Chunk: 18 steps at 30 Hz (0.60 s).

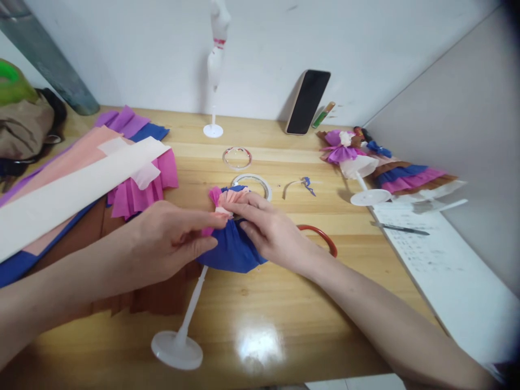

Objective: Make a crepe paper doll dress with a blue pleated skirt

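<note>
A small crepe paper dress (235,249) has a blue skirt and a pleated peach and pink top. It sits on a tilted mini mannequin, whose white stand (192,309) with a round base points toward me. My left hand (162,238) has its index fingertip on the white and pink waist, the thumb below by the blue skirt. From the right, my right hand (276,227) closes over the peach pleats, its thumb against the skirt. The dress and my fingers hide the mannequin's body.
Crepe paper sheets (73,184) lie at the left. A bare mannequin (215,65) and a phone (309,103) stand at the back. Tape rolls (268,189) lie mid-table. At the right are dressed mannequins (345,149), a pen (402,229) and written paper (442,271).
</note>
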Tool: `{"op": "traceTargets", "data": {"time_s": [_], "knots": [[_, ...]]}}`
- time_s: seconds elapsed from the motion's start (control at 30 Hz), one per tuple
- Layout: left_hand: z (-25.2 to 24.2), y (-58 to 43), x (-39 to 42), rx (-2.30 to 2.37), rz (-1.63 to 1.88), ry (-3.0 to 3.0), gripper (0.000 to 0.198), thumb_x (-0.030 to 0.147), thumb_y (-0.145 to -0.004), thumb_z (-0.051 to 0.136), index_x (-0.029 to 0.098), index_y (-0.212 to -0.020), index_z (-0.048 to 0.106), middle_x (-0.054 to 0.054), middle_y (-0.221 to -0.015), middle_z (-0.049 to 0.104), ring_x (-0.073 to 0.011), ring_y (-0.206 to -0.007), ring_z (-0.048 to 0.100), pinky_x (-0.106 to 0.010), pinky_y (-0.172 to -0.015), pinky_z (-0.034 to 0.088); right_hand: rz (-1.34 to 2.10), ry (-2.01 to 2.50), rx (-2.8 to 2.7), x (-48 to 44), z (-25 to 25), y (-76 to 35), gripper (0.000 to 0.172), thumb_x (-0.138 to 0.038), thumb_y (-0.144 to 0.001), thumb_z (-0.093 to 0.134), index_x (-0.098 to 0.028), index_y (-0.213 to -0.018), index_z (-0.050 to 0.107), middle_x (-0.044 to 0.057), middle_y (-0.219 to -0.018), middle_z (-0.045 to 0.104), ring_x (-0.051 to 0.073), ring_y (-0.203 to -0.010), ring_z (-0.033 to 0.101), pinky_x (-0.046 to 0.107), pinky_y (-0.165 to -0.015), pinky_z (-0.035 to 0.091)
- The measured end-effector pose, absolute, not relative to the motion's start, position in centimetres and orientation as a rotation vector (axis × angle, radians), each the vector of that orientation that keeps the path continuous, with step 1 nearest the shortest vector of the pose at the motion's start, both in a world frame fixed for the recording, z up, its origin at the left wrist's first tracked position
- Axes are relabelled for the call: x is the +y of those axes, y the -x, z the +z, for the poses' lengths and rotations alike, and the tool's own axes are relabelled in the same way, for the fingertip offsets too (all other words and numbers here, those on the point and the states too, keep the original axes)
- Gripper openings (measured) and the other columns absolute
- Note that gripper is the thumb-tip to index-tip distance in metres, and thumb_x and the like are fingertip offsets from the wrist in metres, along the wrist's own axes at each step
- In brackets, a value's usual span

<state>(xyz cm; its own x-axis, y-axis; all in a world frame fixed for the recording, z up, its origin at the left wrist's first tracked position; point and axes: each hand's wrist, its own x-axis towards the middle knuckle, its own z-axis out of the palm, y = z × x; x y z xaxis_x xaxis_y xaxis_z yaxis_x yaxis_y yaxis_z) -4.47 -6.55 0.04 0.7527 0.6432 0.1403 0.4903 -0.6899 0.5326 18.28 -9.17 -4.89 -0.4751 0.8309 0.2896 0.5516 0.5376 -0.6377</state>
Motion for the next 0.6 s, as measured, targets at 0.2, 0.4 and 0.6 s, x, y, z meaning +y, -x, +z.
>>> {"op": "traceTargets", "data": {"time_s": [0.2,0.4,0.6], "knots": [[-0.6,4.5,-4.8,0.873,0.629,-2.548,0.023,0.02,-0.093,0.05,0.018,-0.1,0.072,-0.007,-0.102,0.074,-0.0173,-0.094,0.067,-0.027,-0.082,0.054,0.602,1.162,-2.291,-9.1,-5.4,-18.2,0.04,-0.008,-0.09,0.044,-0.019,-0.122,0.065,0.012,-0.113,0.06,0.021,-0.101,0.058,0.035,-0.082,0.053],[-2.4,4.3,-6.4,0.622,0.38,-2.631,0.024,0.022,-0.097,0.047,0.016,-0.102,0.07,-0.011,-0.112,0.07,-0.0198,-0.099,0.065,-0.032,-0.083,0.055,0.312,1.237,-2.553,-9.2,-4.9,-18.5,0.042,-0.01,-0.092,0.043,-0.025,-0.127,0.062,0.008,-0.114,0.061,0.018,-0.088,0.059,0.024,-0.061,0.045],[-1.9,4.7,-7.0,0.667,0.485,-2.614,0.03,0.026,-0.098,0.043,0.017,-0.093,0.071,-0.009,-0.102,0.073,-0.0181,-0.087,0.067,-0.03,-0.079,0.054,0.102,1.218,-2.636,-9.4,-4.8,-18.0,0.032,-0.018,-0.098,0.041,-0.02,-0.121,0.064,0.01,-0.102,0.067,0.018,-0.082,0.06,0.026,-0.063,0.045]]}}
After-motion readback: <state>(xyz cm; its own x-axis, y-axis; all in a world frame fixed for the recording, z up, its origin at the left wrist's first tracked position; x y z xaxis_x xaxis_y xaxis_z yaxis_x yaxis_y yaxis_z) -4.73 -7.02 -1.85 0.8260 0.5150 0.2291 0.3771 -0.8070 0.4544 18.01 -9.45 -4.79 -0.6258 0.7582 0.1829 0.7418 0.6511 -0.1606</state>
